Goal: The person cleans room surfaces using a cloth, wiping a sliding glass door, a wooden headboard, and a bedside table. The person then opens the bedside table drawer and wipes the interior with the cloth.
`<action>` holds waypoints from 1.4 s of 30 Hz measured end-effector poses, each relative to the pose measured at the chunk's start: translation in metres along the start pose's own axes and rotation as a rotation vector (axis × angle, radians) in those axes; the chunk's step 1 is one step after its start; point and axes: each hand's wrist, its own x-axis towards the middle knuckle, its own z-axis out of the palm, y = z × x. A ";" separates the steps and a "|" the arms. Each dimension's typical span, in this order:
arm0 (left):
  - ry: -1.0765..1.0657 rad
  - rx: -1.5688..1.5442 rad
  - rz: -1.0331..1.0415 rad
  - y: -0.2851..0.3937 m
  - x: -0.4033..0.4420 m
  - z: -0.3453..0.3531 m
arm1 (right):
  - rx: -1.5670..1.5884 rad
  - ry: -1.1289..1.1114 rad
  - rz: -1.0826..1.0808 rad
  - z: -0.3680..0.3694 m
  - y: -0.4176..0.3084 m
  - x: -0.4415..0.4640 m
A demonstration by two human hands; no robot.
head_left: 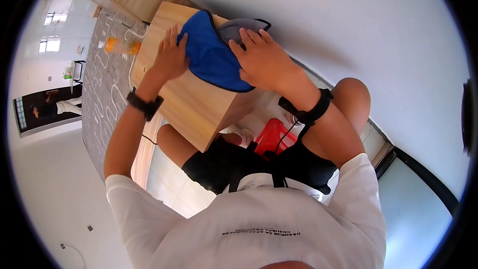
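Note:
A blue cloth [209, 52] with dark edging lies on the light wooden table [199, 107], and one corner reaches the table's edge. Beside its upper right part is a grey piece [241, 29] with the same dark edging; whether the two are joined, I cannot tell. My left hand [172, 56] is at the left side of the blue cloth, fingers extended and apart, fingertips near its edge. My right hand [263, 60] rests over the right side, its spread fingers touching the grey piece and the blue cloth. Both wrists wear black bands.
An orange bottle [122, 46] lies beyond the table's left edge on a grey patterned surface [102, 89]. A white wall [348, 15] runs along the right. Below the table are a red object [274, 137] and my knees. A person [55, 108] appears far left.

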 end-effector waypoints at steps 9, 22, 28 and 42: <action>0.222 -0.288 0.287 -0.006 0.080 0.020 | -0.039 0.146 -0.039 0.010 -0.008 0.016; 0.287 -0.256 0.197 -0.020 0.078 0.024 | 0.170 0.229 -0.233 0.037 -0.035 0.010; 0.295 -0.244 0.159 -0.007 0.072 0.025 | 0.027 0.352 -0.243 0.042 -0.048 0.002; 0.254 -0.709 0.334 0.046 -0.016 -0.021 | 0.139 0.339 -0.143 0.025 -0.040 0.021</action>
